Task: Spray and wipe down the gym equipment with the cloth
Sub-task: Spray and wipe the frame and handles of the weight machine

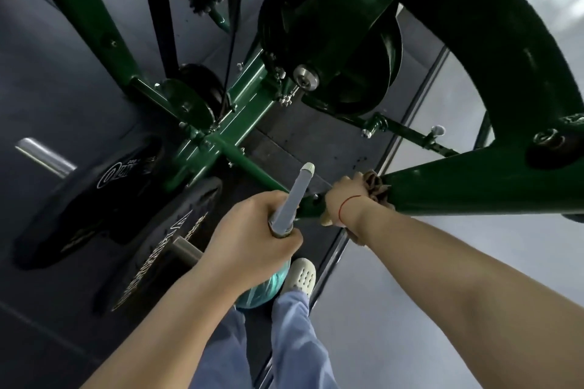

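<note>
Looking down past both forearms, we noted the left hand (249,230) curled tightly round the neck of the spray bottle (290,199). Its grey nozzle pointed up and away, and the teal body showed below the fist. The right hand (344,196), with a red thread (350,200) at the wrist, gripped the brown cloth (374,185). The cloth was bunched and pressed against the lower end of the green frame tube (458,189). Black weight plates (94,199) stood to the left. A white clog (300,275) rested on the dark floor (47,73) below the bottle.
</note>
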The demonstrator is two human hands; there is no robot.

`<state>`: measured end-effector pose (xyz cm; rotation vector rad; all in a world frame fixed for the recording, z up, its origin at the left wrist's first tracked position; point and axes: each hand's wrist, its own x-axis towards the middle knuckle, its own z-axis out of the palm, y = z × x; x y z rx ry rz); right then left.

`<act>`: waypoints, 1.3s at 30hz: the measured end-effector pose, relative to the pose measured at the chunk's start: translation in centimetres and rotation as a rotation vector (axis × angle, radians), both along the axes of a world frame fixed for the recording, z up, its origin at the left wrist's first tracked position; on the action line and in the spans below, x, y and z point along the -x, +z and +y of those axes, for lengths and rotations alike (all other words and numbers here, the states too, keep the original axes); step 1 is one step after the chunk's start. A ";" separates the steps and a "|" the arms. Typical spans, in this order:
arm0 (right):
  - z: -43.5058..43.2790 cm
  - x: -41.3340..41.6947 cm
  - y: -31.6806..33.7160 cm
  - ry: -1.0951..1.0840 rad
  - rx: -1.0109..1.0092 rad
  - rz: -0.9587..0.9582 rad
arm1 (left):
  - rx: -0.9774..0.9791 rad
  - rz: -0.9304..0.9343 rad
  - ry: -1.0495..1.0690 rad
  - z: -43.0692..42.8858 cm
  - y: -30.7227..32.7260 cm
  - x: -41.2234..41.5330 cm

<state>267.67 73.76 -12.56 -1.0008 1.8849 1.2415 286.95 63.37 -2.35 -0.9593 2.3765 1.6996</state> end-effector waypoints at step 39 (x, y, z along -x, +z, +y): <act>1.0 -4.5 24.8 -2.811 1.690 -0.678 | 0.369 -0.138 -0.350 -2.0 22.7 10.2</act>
